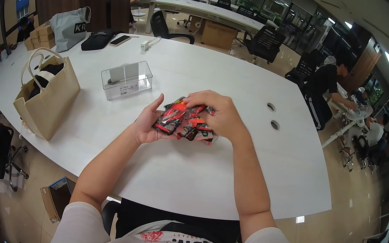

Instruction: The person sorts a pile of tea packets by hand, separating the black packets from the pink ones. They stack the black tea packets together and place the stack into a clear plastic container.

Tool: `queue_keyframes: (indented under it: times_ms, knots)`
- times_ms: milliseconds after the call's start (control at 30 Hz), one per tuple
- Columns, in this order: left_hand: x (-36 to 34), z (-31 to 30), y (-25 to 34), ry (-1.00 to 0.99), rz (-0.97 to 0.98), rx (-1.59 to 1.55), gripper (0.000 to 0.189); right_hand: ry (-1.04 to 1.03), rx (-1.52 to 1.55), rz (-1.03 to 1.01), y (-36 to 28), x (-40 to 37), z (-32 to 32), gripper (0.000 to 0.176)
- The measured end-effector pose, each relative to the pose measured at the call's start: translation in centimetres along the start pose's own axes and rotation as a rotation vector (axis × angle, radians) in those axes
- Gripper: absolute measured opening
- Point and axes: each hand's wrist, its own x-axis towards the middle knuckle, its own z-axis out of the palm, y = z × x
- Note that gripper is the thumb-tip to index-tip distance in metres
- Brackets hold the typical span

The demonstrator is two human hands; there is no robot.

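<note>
Several small red and black shiny packets (196, 127) are bunched between my two hands above the white table (266, 175). My left hand (148, 121) cups the left side of the bunch, thumb pointing up, with a packet lying against its fingers. From above, my right hand (218, 111) grips the upper right packets with bent fingers; its fingertips are partly hidden. A clear plastic box (128, 85) stands on the table beyond my left hand, holding a grey card-like piece and bearing a printed label.
A cream tote bag (55, 98) with dark cloth inside stands at the table's left. Behind it are a grey bag (69, 29), a black pouch (99, 40), a phone (120, 40) and a white charger (145, 45). Two cable holes (273, 116) are at right. A person (324, 87) leans over another desk.
</note>
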Motion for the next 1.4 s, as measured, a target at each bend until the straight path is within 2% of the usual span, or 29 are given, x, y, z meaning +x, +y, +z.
queue_keyframes:
  times_ms: [167, 300, 400, 500, 600, 700, 733, 833, 867, 900, 1000, 1067, 1233, 1300, 1367, 1400]
  knots:
    - [-0.1, -0.1, -0.5, -0.195, 0.016, -0.026, 0.069, -0.093, -0.210, 0.050, 1.4, -0.2, 0.6, 0.041]
    - [-0.5, -0.6, -0.5, -0.025, 0.087, 0.128, 0.056, -0.091, -0.275, 0.202, 0.0, 0.1, -1.0, 0.042]
    - [0.2, -0.7, -0.4, 0.054, 0.135, 0.156, 0.053, 0.108, -0.343, 0.165, -0.9, 0.4, -1.7, 0.045]
    - [0.9, 0.2, -0.8, 0.076, 0.209, 0.072, 0.056, 0.345, -0.467, -0.100, -0.8, 0.6, -0.2, 0.035]
    - [0.3, 1.7, -0.9, 0.034, 0.301, 0.101, 0.066, 0.330, -0.537, -0.153, -0.9, 0.6, 3.7, 0.034]
    - [-1.0, 3.3, -0.2, 0.061, 0.328, 0.034, 0.065, 0.011, -0.684, -0.052, -0.7, -0.7, 8.5, 0.044]
    - [-1.1, 3.3, 0.2, 0.152, 0.325, 0.138, 0.056, 0.040, -0.658, -0.067, -0.4, -0.7, 9.3, 0.045]
    - [-0.9, -0.3, 2.9, 0.297, 0.413, 0.176, 0.043, 0.123, -0.603, -0.091, 0.3, -0.5, 10.3, 0.049]
    - [-1.2, -0.5, 3.7, 0.273, 0.474, 0.117, 0.033, 0.156, -0.602, -0.086, 0.5, -0.2, 9.7, 0.048]
    - [-1.8, -0.8, 4.7, 0.314, 0.535, 0.090, 0.032, 0.187, -0.600, -0.083, 0.7, 0.2, 9.2, 0.048]
    - [-3.2, -2.4, 7.2, 0.430, 0.709, 0.034, 0.023, 0.038, -0.599, -0.015, 2.7, -0.6, 9.5, 0.043]
    - [-3.7, -4.4, 8.4, 0.449, 0.708, 0.012, 0.021, -0.077, -0.630, -0.016, 3.6, -1.4, 11.3, 0.041]
    - [-3.7, -5.7, 8.6, 0.481, 0.685, 0.058, 0.022, -0.160, -0.720, -0.069, 5.0, -3.5, 18.9, 0.045]
    - [-3.5, -5.7, 8.5, 0.510, 0.673, 0.094, 0.024, -0.239, -0.692, -0.047, 5.2, -4.0, 19.5, 0.044]
    - [-3.5, -5.5, 8.3, 0.519, 0.659, 0.118, 0.024, -0.360, -0.607, -0.012, 2.3, -3.3, 18.1, 0.041]
    - [-3.5, -5.5, 8.3, 0.513, 0.650, 0.128, 0.023, -0.306, -0.549, -0.083, 2.3, -3.9, 18.4, 0.037]
